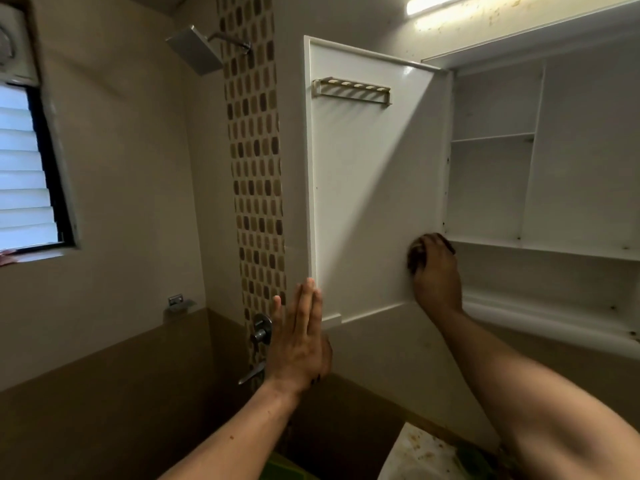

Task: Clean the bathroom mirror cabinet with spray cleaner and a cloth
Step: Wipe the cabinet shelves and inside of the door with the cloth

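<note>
A: Where is the cloth?

B: A dark cloth is bunched under the right hand, which is clenched on it and presses it to the inner face of the open cabinet door, low down near the hinge side. Only a bit of it shows past the fingers.

A: And the other hand?

B: The left hand is flat, fingers straight, gripping nothing; its fingertips touch the door's lower outer edge.

A: How does the cabinet look?

B: The door is white with a small slotted rack near its top. The cabinet interior is white, with bare shelves and dark specks along the frame.

A: What else is around?

B: A shower head, a mosaic tile strip, a mixer tap partly behind the left hand, and a louvred window.
</note>
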